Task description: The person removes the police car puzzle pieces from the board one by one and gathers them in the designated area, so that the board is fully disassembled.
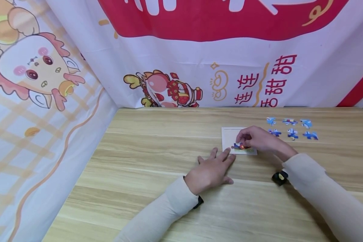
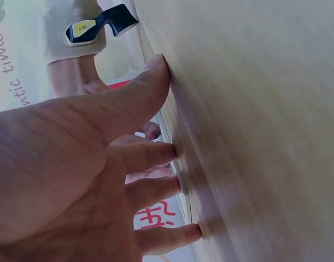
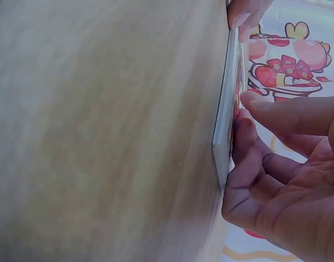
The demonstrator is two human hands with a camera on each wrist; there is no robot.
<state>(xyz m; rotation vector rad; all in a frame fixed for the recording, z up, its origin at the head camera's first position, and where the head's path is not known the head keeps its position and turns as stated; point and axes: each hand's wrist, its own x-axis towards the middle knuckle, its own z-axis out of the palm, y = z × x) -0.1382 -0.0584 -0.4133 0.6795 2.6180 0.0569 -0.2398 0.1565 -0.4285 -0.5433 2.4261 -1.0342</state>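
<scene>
A thin white puzzle tray point(image 1: 227, 134) lies flat on the table, with a few joined colourful puzzle pieces point(image 1: 244, 148) along its near side. Over these bends my right hand point(image 1: 258, 139), thumb and index finger drawn together at a puzzle piece low on the tray, mostly hidden by the fingers. In the right wrist view the thumb point(image 3: 265, 106) and curled fingers come right down to the tray's face. My left hand point(image 1: 210, 169) rests on the table with its fingers spread, fingertips at the tray's near left corner. The left wrist view shows those fingers straight.
Several loose blue puzzle pieces point(image 1: 292, 133) lie in two rows to the right of the tray. The wooden table point(image 1: 157, 141) meets a printed cloth point(image 1: 175, 50) at the back and another at the left. A black wrist device point(image 1: 279, 177) hangs below the right sleeve.
</scene>
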